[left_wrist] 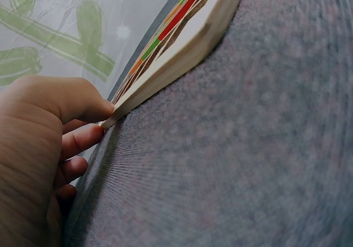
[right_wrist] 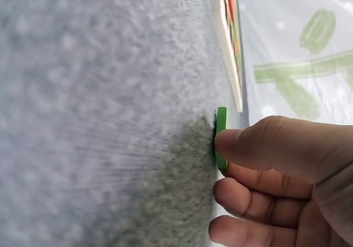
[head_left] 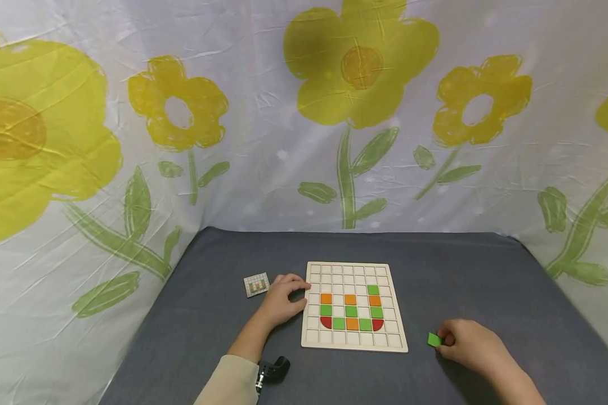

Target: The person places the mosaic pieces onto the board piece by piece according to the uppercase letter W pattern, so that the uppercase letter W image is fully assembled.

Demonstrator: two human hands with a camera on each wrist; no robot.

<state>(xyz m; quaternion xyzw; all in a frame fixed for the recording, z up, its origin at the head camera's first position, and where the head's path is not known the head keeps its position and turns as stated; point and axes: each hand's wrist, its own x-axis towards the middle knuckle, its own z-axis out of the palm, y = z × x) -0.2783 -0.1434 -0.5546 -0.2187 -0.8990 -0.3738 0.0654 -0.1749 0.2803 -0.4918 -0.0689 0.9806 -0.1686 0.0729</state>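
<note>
A square wooden grid board (head_left: 354, 339) lies flat on the dark cloth. Orange, green and red tiles fill some cells, with a rounded red tile (head_left: 326, 322) at each end of the lowest filled row. My left hand (head_left: 278, 301) touches the board's left edge, thumb and index finger apart. The left wrist view shows those fingertips against the wooden edge (left_wrist: 165, 84). Right of the board, my right hand (head_left: 473, 343) pinches a green square tile (head_left: 433, 340) just at the cloth. In the right wrist view, the thumb covers part of this green tile (right_wrist: 222, 117).
A small card (head_left: 256, 285) printed with a grid pattern lies left of the board, beyond the left hand. A black strapped device (head_left: 275, 370) sits at the left wrist. Curtains with yellow flowers (head_left: 362, 67) hang behind the dark cloth-covered table (head_left: 243, 247).
</note>
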